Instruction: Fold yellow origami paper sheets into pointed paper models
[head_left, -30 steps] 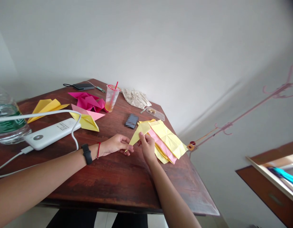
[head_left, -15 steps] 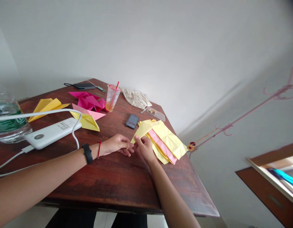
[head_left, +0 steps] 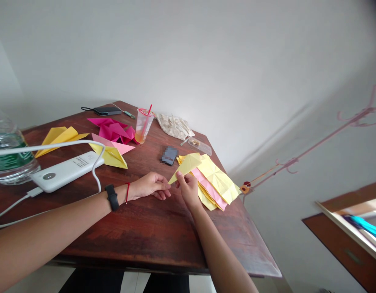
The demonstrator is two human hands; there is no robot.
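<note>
A piece of folded pale yellow paper (head_left: 189, 162), narrowing to a point at its near left end, is held just above the table. My right hand (head_left: 188, 189) grips it with the thumb on top, near its middle. My left hand (head_left: 154, 186) is closed, thumb and fingers pinched at the pointed tip. The fingers under the paper are partly hidden. Beneath and right of the paper lies a stack of creased yellow and pink paper sheets (head_left: 216, 179).
Left of my hands are a white power bank (head_left: 68, 171) with cables, a water bottle (head_left: 12, 154), and folded yellow (head_left: 61, 138) and magenta papers (head_left: 113, 131). Farther back stand a plastic cup with a straw (head_left: 143, 126), a blurred dark object (head_left: 168, 155) and a pale cloth (head_left: 174, 126).
The folded yellow paper and my right hand have shifted slightly right and away. The paper's tip has slid toward the ends of my left fingers, and the left hand has barely moved.
</note>
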